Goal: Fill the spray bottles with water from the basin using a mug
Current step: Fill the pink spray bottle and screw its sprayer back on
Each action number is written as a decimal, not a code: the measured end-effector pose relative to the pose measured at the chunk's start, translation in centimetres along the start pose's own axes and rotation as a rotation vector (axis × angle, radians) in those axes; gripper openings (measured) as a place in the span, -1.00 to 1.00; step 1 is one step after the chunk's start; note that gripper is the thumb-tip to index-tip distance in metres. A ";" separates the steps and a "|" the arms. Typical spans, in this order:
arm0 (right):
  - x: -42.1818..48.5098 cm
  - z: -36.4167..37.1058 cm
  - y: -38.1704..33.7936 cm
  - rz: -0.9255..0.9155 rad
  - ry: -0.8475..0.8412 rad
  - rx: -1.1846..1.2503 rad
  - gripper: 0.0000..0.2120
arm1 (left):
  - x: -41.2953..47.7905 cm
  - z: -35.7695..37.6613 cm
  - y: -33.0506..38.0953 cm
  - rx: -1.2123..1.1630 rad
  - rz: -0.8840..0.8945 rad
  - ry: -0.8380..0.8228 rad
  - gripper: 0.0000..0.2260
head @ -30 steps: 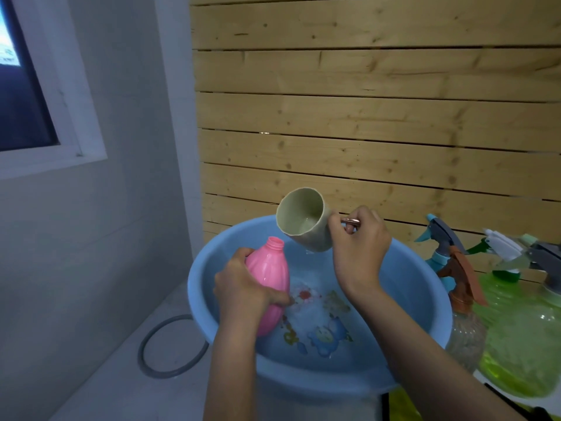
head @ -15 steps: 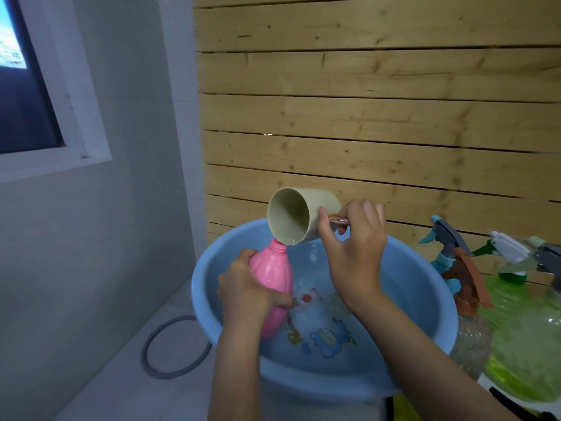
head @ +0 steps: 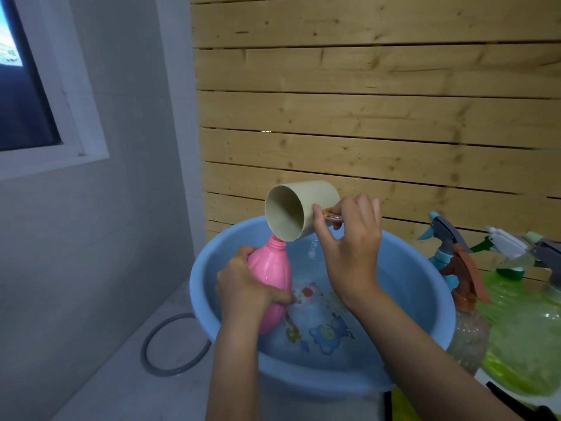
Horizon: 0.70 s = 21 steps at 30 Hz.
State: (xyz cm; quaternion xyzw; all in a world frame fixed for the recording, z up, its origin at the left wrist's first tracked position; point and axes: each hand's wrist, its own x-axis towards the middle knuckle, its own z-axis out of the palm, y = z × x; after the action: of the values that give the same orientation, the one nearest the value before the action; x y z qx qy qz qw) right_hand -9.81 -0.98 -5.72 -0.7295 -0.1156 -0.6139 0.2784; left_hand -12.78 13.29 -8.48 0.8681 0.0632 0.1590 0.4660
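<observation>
Centrally, head view: I see the left hand [head: 243,288] wrapped round the pink bottle [head: 271,268], tilted above the blue basin [head: 408,278]; the right hand [head: 349,250] pinches the beige mug [head: 303,208] by its handle, tipped, rim at the bottle's mouth. Spray bottles [head: 522,329] stand just right of the basin.

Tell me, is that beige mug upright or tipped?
Tipped. The mug lies nearly on its side, lower rim over the neck of the pink bottle; the right hand holds its handle.

Beige mug [head: 299,209] tipped on its side, lip touching the open neck of the capless pink bottle [head: 270,271], which leans over the blue basin [head: 406,275] of water. A clear bottle [head: 469,332] and a green bottle [head: 522,329], sprayers on, stand beside the basin.
</observation>
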 end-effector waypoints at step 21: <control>0.0 -0.2 -0.4 -0.081 0.006 -0.014 -0.79 | 0.0 -0.1 0.2 0.015 -0.001 -0.014 -0.21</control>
State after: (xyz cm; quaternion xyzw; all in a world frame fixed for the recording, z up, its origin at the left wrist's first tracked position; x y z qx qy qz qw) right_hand -10.17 -0.81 -5.60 -0.7245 -0.1399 -0.6276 0.2483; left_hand -12.87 13.24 -8.24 0.8726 0.0615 0.1520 0.4602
